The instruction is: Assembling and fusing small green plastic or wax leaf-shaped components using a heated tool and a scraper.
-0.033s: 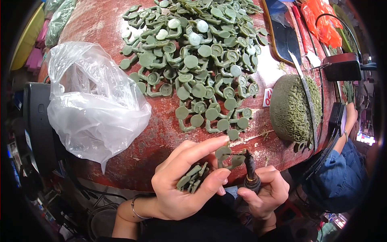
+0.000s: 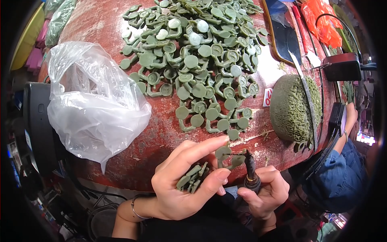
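Note:
My left hand (image 2: pixel 171 199) is closed round several flat green wax-like pieces (image 2: pixel 192 177) in its palm. Between its fingertips stands one more green piece (image 2: pixel 222 153) with round discs joined by a short bar. My right hand (image 2: pixel 268 195) grips a dark pen-shaped tool, like a soldering iron (image 2: pixel 250 173). Its thin metal tip points left and meets the held piece near a disc; whether it presses in, I cannot tell. Just beyond my fingers spreads a large heap of similar green pieces (image 2: pixel 191 61), some with pale discs.
A clear plastic bag (image 2: pixel 100 117) lies left on the worn red table (image 2: pixel 133 171). On the right sits a rough-topped green block (image 2: pixel 286 109) with a long metal blade (image 2: pixel 308 99) across it. Behind are a dark tray-like object (image 2: pixel 284 40) and an orange bag (image 2: pixel 320 22). Another person's arm (image 2: pixel 350 121) shows far right.

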Motion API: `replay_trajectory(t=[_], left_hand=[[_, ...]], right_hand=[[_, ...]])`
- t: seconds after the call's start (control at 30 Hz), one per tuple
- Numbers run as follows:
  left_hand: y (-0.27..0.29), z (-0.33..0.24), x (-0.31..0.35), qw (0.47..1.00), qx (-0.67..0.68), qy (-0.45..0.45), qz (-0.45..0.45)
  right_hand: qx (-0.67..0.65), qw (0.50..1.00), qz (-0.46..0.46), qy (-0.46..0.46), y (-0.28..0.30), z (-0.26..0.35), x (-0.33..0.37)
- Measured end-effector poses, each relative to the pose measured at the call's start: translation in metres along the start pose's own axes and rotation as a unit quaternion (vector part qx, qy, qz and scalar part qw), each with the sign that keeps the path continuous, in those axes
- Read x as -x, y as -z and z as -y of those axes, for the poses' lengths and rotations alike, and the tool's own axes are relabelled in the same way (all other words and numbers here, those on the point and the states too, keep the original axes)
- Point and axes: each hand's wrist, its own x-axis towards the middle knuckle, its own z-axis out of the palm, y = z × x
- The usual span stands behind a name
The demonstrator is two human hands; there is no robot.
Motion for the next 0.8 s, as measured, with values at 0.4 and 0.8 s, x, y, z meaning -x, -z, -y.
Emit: replay_trajectory(t=[0.4,0.8], left_hand=[[0.0053,0.001,-0.0017,0.999,-0.032,-0.015,0.042],[0.0005,0.0,0.0009,1.0,0.011,0.005,-0.007]], right_hand=[[-0.001,1.0,-0.003,0.002,-0.0003,-0.0012,0.0004],[0.01,1.0,-0.002,-0.001,-0.0008,-0.001,0.0025]])
